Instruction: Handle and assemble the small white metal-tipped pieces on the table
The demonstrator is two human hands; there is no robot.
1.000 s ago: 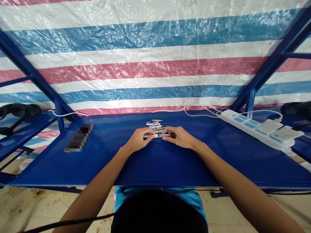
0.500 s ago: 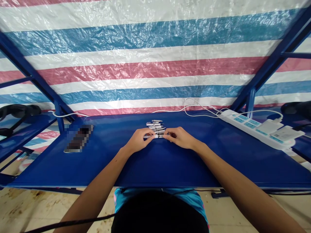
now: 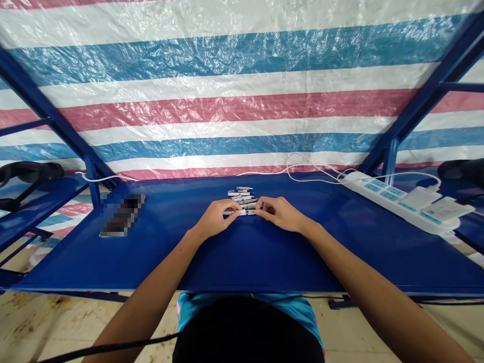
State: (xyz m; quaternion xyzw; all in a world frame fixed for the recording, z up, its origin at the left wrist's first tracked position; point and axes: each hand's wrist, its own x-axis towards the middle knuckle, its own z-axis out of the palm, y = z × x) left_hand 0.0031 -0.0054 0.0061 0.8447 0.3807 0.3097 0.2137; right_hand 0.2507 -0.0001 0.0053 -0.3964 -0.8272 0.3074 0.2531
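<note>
Striped plastic sheet [image 3: 242, 111], white, blue and red: hung behind the whole scene. Worktop [image 3: 242, 257], blue, flat: carried the items below. Power strip [image 3: 401, 204], white, with chargers plugged in: lay slantwise toward the person's right, well apart from the hands. Smartphone [image 3: 123, 217], partly blurred out: lay on the left part of the worktop. Left hand [image 3: 215, 218], one: closed in a pinch, thumb and fingers gripping the lowest pen toward its left end. Right hand [image 3: 283, 214], one: fingers curled, thumb and fingertips at the same pen's right end; whether they gripped it or only touched it could not be told. Pens [image 3: 242, 193], several, white and grey with dark parts: lay in a loose stack of rows just beyond the hands, roughly parallel, some a little askew; exact count not legible. Lowest pen [image 3: 248, 212], one, pale with a dark band: lay nearest the person, between the two hands, its long axis running left to right, square to the line leading away from the body and nearly in line with the row beyond. Neither hand was clearly nearer, each being at its own end.
</note>
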